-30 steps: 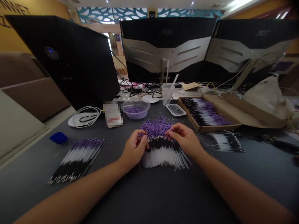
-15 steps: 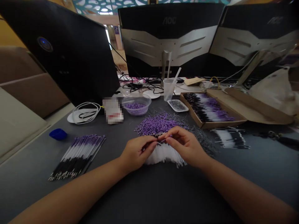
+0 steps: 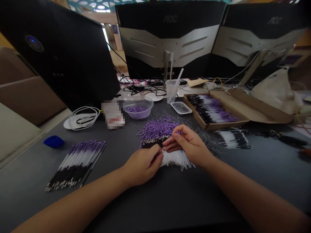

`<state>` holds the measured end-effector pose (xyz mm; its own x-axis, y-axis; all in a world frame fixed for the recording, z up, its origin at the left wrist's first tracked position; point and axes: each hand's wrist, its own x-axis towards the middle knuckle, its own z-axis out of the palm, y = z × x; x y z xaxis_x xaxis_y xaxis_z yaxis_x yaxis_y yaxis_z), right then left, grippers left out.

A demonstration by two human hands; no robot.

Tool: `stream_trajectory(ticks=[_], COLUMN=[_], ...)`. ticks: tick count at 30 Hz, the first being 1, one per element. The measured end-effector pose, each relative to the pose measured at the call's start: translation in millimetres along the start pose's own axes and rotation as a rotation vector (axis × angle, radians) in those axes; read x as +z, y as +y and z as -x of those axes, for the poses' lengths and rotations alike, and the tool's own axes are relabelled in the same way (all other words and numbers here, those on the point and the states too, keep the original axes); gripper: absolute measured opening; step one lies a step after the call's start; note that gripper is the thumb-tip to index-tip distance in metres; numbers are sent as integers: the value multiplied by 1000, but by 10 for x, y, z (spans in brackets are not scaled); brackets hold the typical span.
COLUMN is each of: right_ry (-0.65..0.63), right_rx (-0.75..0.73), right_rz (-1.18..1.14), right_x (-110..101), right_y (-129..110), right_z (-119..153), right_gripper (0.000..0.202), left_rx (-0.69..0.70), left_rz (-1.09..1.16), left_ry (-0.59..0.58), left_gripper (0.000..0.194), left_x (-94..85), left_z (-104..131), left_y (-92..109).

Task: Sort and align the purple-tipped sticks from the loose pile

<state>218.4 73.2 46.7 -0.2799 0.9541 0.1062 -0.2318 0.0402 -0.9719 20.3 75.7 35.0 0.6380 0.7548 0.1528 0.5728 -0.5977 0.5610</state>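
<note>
My left hand [image 3: 143,163] is closed, thumb against curled fingers, over the left part of a row of pen refills; whatever it pinches is hidden. To its right, my right hand [image 3: 190,145] has thumb and forefinger together, with a bit of a small purple piece showing between them. Under both hands lie the refills [image 3: 176,159], with white tubes, black ink ends and metal tips pointing away from me. Just beyond them is a heap of small purple pieces [image 3: 159,125]. Thin grey pieces [image 3: 209,139] are scattered to the right of the heap.
Purple-ended refills [image 3: 76,161] lie at the left, near a blue cup [image 3: 53,141]. Behind are a plastic bowl [image 3: 138,113] of purple pieces, a white tray [image 3: 181,112], a cup with a straw [image 3: 171,92] and a cardboard box [image 3: 209,127] of refills. More refills [image 3: 233,139] lie right.
The fingertips of my two hands, close around a thin tube before, have come apart a little. My left fingers have curled in more. The whole view has shifted slightly.
</note>
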Motion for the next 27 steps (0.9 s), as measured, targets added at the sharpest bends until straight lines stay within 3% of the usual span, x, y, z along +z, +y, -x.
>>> stream_trajectory(ticks=[8, 16, 27], right_ry=[-61, -74, -42], right_rx=[137, 106, 86], right_rz=[-109, -137, -85], right_x=[-37, -39, -12], right_y=[23, 64, 76], right_z=[-48, -40, -52], right_gripper=[26, 27, 26], left_rx=[62, 81, 101], left_rz=[180, 192, 158], left_ry=[35, 61, 12], left_gripper=[15, 14, 16], left_x=[75, 106, 79], left_z=[-19, -16, -17], left_y=[-96, -118, -96])
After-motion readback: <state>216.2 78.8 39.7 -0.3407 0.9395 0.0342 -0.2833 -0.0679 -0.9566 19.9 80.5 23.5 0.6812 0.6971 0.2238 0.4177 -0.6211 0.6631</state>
